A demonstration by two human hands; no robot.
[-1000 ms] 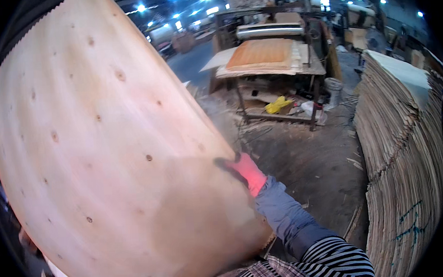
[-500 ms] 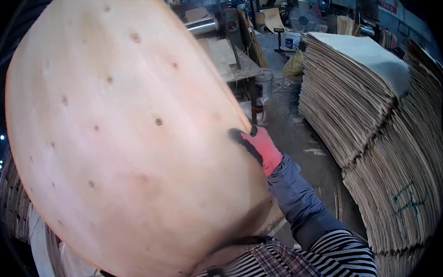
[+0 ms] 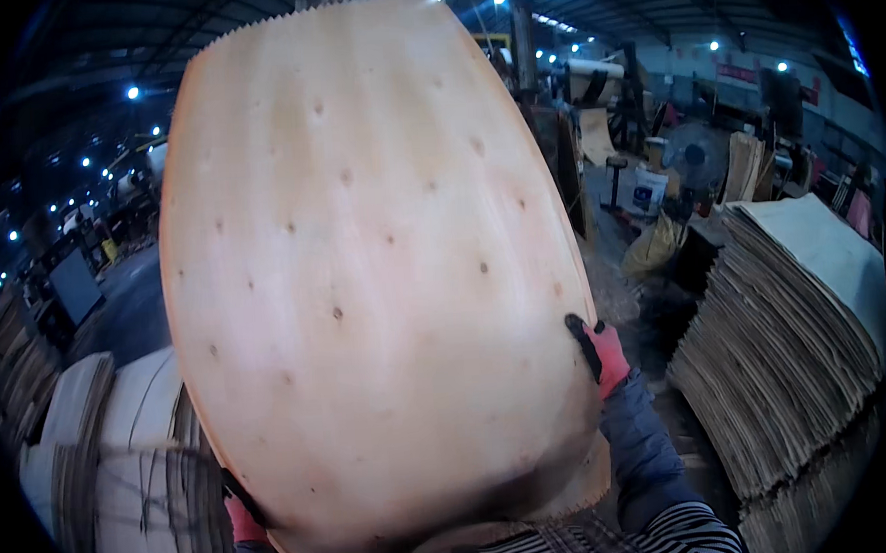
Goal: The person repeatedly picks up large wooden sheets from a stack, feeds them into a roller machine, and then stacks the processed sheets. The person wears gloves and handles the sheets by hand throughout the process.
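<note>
A large pale wood veneer sheet, dotted with small dark knots, fills the middle of the view. Its far end has a jagged edge, and the sheet bows slightly near my body. My right hand, in a red glove with dark fingers, is closed on the sheet's right edge, thumb lying on the near face and fingers hidden behind. At the lower left edge, my left hand in a matching glove grips the sheet. Only part of that hand shows.
To the right rises a tall stack of veneer sheets. More stacked sheets stand at the lower left. Further off are a white bucket, a yellowish sack, a round fan and machinery under ceiling lamps.
The view has tilted up and turned left, bringing the sheet's jagged far end into sight. The sheet appears smaller and further right; more of my left hand shows. Both hands keep their hold.
</note>
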